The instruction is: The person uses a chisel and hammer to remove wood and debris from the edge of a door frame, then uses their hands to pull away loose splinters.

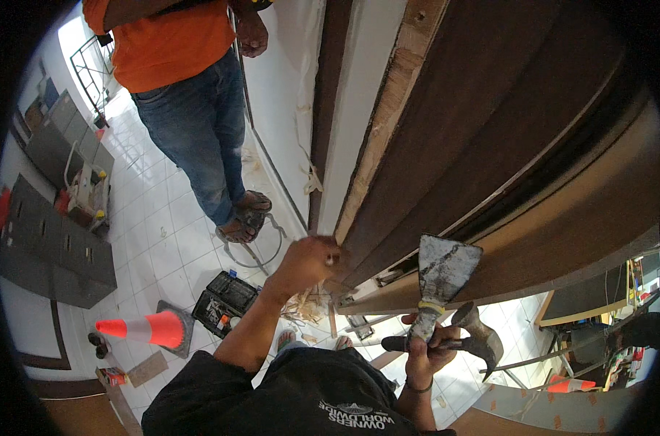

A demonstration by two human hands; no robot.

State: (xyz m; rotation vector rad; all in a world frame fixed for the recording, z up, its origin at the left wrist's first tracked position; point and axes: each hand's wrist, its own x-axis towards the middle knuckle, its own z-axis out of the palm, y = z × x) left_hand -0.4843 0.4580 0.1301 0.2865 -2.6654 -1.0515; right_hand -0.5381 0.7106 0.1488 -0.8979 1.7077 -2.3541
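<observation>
My right hand (433, 350) is closed around two tools at once. One is a putty knife (448, 265) with a wide, worn, paint-stained blade pointing up and yellow at its neck. The other is a claw hammer (481, 339), its head to the right and its dark grip showing left of the hand. Beside the lower end of the bare wooden door frame (388, 123), my left hand (312, 260) is raised with fingers curled in and slightly blurred. Whatever those fingers hold, if anything, is hidden. The dark brown door (483, 102) stands on the right.
A person in an orange shirt (174, 51) and jeans stands at the far left of the frame. An open black toolbox (228, 298), a traffic cone (145, 327) and wood scraps (304, 309) lie on the white tiles. Grey cabinets (54, 240) line the left wall.
</observation>
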